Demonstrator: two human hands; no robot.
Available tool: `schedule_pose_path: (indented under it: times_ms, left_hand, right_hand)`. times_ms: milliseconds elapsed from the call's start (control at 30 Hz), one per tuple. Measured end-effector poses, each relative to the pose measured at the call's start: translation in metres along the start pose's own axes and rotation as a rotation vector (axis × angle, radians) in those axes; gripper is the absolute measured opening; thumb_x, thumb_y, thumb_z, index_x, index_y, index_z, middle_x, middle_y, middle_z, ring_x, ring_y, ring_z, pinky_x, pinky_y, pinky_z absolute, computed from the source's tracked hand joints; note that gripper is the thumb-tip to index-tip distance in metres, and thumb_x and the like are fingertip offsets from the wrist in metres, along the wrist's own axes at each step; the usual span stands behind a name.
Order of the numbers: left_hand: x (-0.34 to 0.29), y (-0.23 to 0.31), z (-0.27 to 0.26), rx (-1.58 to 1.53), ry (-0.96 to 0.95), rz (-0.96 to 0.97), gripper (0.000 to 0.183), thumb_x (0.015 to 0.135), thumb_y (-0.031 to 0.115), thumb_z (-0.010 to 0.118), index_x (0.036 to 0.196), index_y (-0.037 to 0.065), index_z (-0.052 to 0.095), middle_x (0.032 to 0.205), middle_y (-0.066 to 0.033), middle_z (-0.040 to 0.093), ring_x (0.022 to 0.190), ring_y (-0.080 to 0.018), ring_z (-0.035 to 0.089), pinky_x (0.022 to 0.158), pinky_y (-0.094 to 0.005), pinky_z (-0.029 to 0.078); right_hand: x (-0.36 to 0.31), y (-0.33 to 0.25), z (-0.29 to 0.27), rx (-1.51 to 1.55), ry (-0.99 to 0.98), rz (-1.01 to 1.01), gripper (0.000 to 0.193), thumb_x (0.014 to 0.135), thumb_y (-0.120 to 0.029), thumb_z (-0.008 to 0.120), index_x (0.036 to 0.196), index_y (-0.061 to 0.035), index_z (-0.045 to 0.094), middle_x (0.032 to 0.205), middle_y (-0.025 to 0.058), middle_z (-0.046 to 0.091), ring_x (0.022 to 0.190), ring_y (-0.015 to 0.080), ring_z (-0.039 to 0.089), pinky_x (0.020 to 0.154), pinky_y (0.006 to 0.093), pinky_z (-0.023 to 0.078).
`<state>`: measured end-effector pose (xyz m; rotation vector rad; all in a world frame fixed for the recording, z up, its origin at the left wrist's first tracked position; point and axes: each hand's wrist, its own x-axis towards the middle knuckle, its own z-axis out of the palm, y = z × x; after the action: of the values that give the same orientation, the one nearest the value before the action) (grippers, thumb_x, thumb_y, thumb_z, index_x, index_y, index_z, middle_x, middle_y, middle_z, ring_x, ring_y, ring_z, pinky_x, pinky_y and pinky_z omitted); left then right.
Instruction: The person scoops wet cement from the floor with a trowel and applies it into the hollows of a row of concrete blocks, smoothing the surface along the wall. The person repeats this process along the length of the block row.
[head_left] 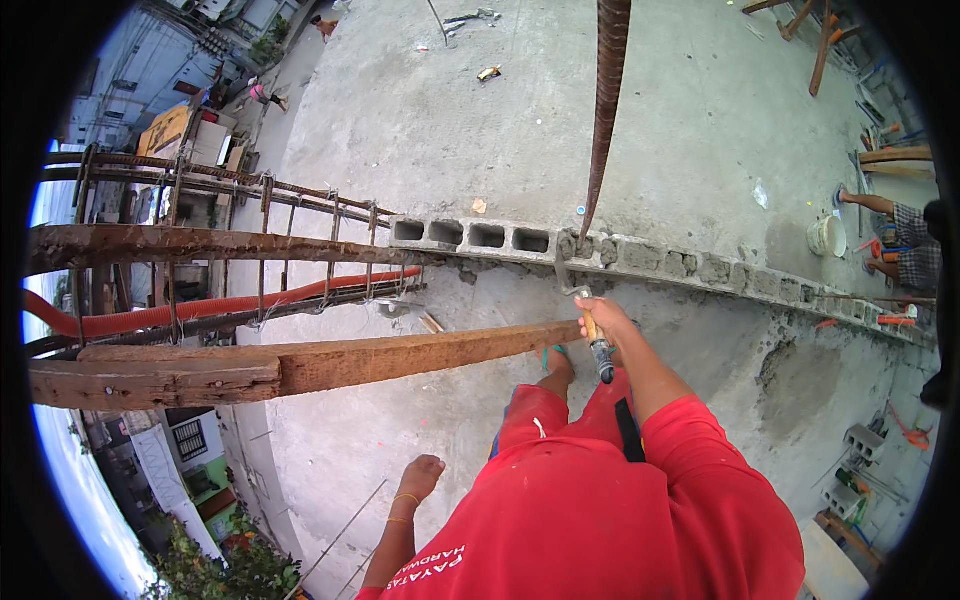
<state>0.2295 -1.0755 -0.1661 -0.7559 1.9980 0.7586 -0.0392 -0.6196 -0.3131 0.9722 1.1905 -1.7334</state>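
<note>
My right hand [606,318] grips a trowel [600,354] by its wooden handle with a dark end. Its metal blade reaches to the top of a low row of grey hollow concrete blocks [640,256], beside an upright rusty steel bar [606,110]. To the left of that bar the block cells are open; to the right, many are filled with rough mortar. Away from the blocks, my left hand [420,477] hangs low at my left side, fingers curled in, with nothing seen in them. A thin band circles that wrist.
Wooden beams [430,352], tied rebar [300,200] and an orange corrugated pipe [250,300] stick out on the left. At the right are a whitish bucket [827,237], another person's legs [880,235] and loose blocks [843,498]. A building [205,455] stands beyond the floor's left edge.
</note>
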Motion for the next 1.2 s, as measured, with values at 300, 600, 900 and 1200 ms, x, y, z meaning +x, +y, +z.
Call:
schedule_pose_path:
  times_ms: [300, 600, 900, 1200]
  left_hand:
    - [0.010, -0.033, 0.021, -0.384, -0.005, -0.232, 0.033, 0.100, 0.030, 0.062, 0.120, 0.004, 0.062, 0.099, -0.0063, 0.071, 0.079, -0.0167, 0.068, 0.066, -0.0307, 0.050]
    - [0.048, 0.018, 0.030, -0.414, -0.013, -0.153, 0.028, 0.098, 0.028, 0.062, 0.115, 0.007, 0.065, 0.096, -0.0038, 0.070, 0.077, -0.0146, 0.067, 0.063, -0.0295, 0.049]
    - [0.059, 0.092, 0.100, -0.243, -0.113, -0.084, 0.037, 0.095, 0.037, 0.064, 0.122, 0.011, 0.063, 0.104, -0.0032, 0.068, 0.084, -0.0162, 0.066, 0.067, -0.0318, 0.051]
    - [-0.001, 0.147, 0.287, -0.030, -0.114, 0.056, 0.046, 0.095, 0.038, 0.065, 0.132, 0.011, 0.059, 0.111, -0.0048, 0.068, 0.092, -0.0171, 0.064, 0.069, -0.0347, 0.052]
  right_hand:
    - [-0.004, 0.000, 0.000, 0.014, 0.079, -0.039, 0.036, 0.094, -0.036, 0.071, 0.108, -0.0085, 0.052, 0.075, 0.0082, 0.059, 0.049, 0.0198, 0.058, 0.041, 0.0374, 0.048]
    - [-0.041, 0.016, -0.056, -0.045, 0.131, -0.001, 0.034, 0.097, -0.043, 0.064, 0.110, -0.0117, 0.056, 0.074, 0.0051, 0.059, 0.051, 0.0172, 0.057, 0.042, 0.0356, 0.047]
    - [-0.172, 0.096, -0.222, -0.161, 0.247, -0.154, 0.037, 0.094, -0.040, 0.070, 0.108, -0.0097, 0.053, 0.066, 0.0030, 0.056, 0.044, 0.0147, 0.054, 0.039, 0.0318, 0.046]
    - [-0.298, 0.331, -0.469, -0.068, 0.593, 0.073, 0.033, 0.088, -0.015, 0.074, 0.108, -0.0077, 0.049, 0.074, 0.0065, 0.056, 0.048, 0.0191, 0.056, 0.042, 0.0367, 0.047]
